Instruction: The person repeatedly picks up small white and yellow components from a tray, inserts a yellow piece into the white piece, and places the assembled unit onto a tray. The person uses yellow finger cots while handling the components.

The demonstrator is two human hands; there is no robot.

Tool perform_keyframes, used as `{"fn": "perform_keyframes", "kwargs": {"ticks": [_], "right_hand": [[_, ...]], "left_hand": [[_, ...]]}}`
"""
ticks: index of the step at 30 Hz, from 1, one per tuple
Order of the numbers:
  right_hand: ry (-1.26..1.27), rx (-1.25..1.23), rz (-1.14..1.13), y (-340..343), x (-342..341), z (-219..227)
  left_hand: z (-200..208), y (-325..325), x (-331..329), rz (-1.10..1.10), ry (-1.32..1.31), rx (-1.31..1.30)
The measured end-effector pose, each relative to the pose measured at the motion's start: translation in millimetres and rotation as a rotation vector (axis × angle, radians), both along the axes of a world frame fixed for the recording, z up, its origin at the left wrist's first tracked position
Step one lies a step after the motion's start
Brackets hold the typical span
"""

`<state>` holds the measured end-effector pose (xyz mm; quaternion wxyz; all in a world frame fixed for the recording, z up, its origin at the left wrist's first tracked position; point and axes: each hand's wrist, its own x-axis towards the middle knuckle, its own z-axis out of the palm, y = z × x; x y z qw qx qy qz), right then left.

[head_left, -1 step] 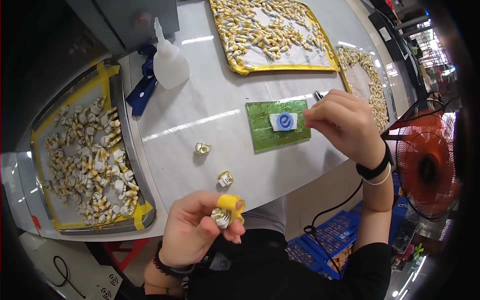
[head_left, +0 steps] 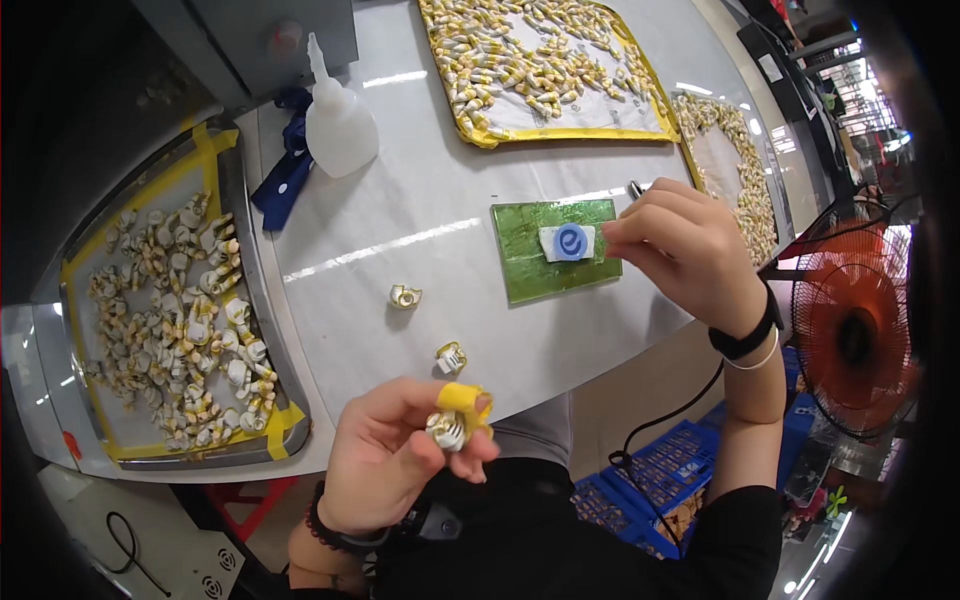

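Observation:
Low at the table's front edge, my left hand point(head_left: 390, 455) pinches a small white moulded piece point(head_left: 446, 430) with dark stripes between thumb and fingers. Yellow tape point(head_left: 462, 397) wraps one of its fingertips. My right hand point(head_left: 690, 245) hovers by the right edge of a green slab point(head_left: 520, 275), thumb and forefinger pressed together; whatever they hold is too small to make out. On the slab lies a white pad with a round blue disc point(head_left: 570, 242). Two similar small pieces, one farther point(head_left: 404, 296) and one nearer point(head_left: 451, 357), rest on the table.
A tray point(head_left: 291, 425) of small white and yellowish pieces stands at left. Another yellow-edged tray point(head_left: 600, 136) of pieces lies at the back, with more beyond it. A white squeeze bottle point(head_left: 342, 135) stands by blue cloth point(head_left: 283, 190). An orange fan point(head_left: 850, 320) is at right.
My left hand has shifted very slightly to the right, and the striped piece in it has tilted a little. The right hand has hardly moved.

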<state>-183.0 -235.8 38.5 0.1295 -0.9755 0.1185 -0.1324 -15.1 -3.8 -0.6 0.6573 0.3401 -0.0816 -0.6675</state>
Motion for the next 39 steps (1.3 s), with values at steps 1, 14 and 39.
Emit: {"fn": "perform_keyframes", "kwargs": {"ticks": [1, 14, 39], "right_hand": [[0.001, 0.007, 0.007, 0.6, 0.5, -3.3], [0.034, -0.038, 0.069, 8.6, 10.6, -15.1], [-0.438, 0.242, 0.433, 60.8, 43.0, -1.3]], "left_hand": [[0.8, -2.6, -0.2, -0.011, -0.013, 0.014], [-7.9, -0.6, 4.8, -0.133, 0.113, -0.069], [-14.1, -8.9, 2.7, -0.335, 0.398, -0.083]]}}
